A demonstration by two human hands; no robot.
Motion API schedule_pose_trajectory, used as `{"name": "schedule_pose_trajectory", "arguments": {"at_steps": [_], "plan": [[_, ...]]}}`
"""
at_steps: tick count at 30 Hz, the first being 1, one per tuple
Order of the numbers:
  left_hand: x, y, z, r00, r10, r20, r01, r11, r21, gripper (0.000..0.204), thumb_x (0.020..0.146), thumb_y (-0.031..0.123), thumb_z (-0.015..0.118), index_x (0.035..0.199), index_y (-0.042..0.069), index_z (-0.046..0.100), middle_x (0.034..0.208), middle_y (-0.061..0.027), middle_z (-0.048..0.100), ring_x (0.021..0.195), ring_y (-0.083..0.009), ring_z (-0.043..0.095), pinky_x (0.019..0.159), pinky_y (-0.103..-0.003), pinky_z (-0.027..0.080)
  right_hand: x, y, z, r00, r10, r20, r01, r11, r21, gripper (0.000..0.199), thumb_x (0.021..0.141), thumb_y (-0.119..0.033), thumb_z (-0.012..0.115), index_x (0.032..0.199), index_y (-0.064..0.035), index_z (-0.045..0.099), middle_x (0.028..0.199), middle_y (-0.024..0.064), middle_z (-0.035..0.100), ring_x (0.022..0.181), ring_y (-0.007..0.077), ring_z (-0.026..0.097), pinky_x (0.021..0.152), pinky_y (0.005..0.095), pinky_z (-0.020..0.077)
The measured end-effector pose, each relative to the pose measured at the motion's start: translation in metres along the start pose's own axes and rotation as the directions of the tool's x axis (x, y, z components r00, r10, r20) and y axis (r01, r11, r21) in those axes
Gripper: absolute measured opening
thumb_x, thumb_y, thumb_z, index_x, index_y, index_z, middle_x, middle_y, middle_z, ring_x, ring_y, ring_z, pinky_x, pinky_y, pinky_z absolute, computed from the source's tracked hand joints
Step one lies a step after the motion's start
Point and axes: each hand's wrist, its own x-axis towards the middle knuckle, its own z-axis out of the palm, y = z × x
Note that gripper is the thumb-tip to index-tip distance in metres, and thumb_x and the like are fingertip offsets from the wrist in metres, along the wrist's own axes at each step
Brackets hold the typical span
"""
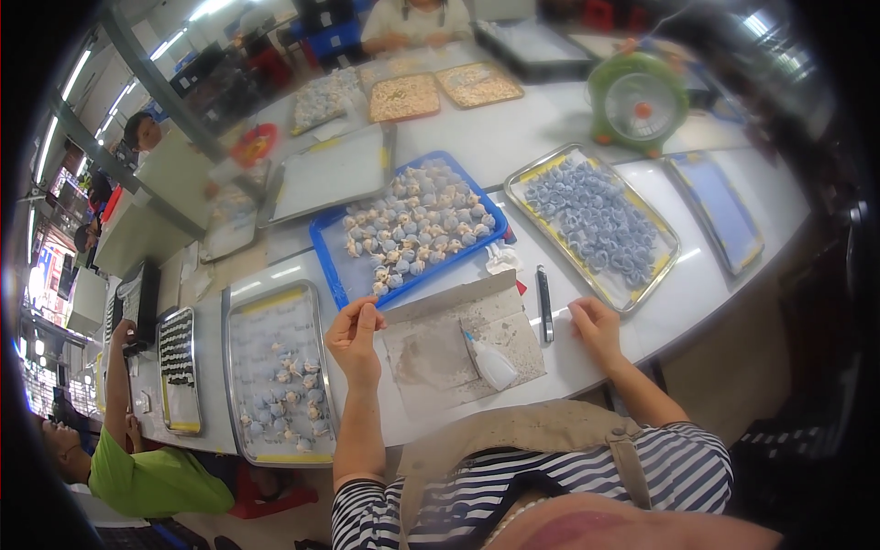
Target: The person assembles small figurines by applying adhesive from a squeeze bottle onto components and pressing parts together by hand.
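Note:
My left hand [356, 337] is raised just left of a stained grey work board [454, 344], fingers pinched together as if on a tiny piece that I cannot make out. My right hand [594, 327] rests on the white table to the right of the board, fingers curled, nothing visible in it. A small white squeeze bottle [490, 361] lies on the board. A dark pen-like tool [544, 302] lies between the board and my right hand. Behind the board sits a blue tray [337, 259] of small grey-white pieces.
A metal tray [235, 367] with few grey pieces lies left; another metal tray [642, 284] full of blue-grey pieces lies right. A green fan [637, 101] stands at the back. A person in green [147, 477] sits at lower left; another person [412, 18] sits across.

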Motion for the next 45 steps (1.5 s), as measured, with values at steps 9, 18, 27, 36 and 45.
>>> {"name": "schedule_pose_trajectory", "arguments": {"at_steps": [9,18,27,36,45], "plan": [[0.008,-0.044,-0.014,0.960,-0.087,-0.265,0.091,0.996,0.005,0.014,0.084,0.010,0.056,0.089,-0.002,0.062,0.059,0.0072,0.044,0.049,0.0007,0.028,0.043,-0.017,0.018,0.012,0.019,0.013,0.990,-0.119,-0.076,0.111,0.988,-0.111,0.012,0.081,-0.011,0.056,0.081,-0.0007,0.061,0.059,0.0030,0.057,0.050,0.0079,0.051,0.048,0.0216,0.0392],[0.009,-0.053,-0.012,0.951,-0.072,-0.299,0.087,0.995,0.039,0.015,0.084,0.010,0.057,0.090,-0.001,0.063,0.062,0.0074,0.046,0.049,0.0009,0.027,0.042,-0.018,0.018,0.024,0.015,0.020,0.994,-0.072,-0.084,0.070,0.997,-0.023,0.012,0.085,-0.013,0.055,0.086,-0.0011,0.060,0.060,-0.0003,0.054,0.051,0.0055,0.048,0.048,0.0184,0.0380],[-0.017,-0.041,0.005,0.955,-0.108,-0.277,0.115,0.993,0.011,0.013,0.083,0.011,0.058,0.088,0.001,0.064,0.061,0.0090,0.046,0.050,0.0014,0.028,0.044,-0.017,0.017,0.001,0.023,0.009,0.990,-0.097,-0.102,0.098,0.995,0.009,0.013,0.080,-0.013,0.057,0.081,-0.0012,0.061,0.058,0.0032,0.057,0.052,0.0079,0.052,0.050,0.0220,0.0406],[-0.080,0.012,0.053,0.941,-0.273,0.201,0.292,0.954,-0.073,0.012,0.082,0.010,0.058,0.089,0.002,0.064,0.068,0.0057,0.054,0.061,-0.0012,0.043,0.057,-0.016,0.034,0.002,0.027,0.003,0.980,-0.180,-0.079,0.180,0.984,-0.005,0.016,0.080,-0.015,0.057,0.083,-0.0002,0.062,0.062,0.0069,0.060,0.056,0.0107,0.056,0.053,0.0241,0.0429],[-0.114,0.076,0.064,-0.197,0.503,0.842,0.576,0.754,-0.316,0.043,0.079,0.040,0.061,0.096,0.000,0.059,0.102,-0.0133,0.051,0.098,-0.0257,0.046,0.087,-0.036,0.034,-0.003,0.023,0.002,0.978,-0.194,-0.079,0.192,0.981,-0.030,0.017,0.080,-0.016,0.056,0.083,-0.0004,0.062,0.061,0.0070,0.060,0.055,0.0110,0.055,0.053,0.0246,0.0425]]}}
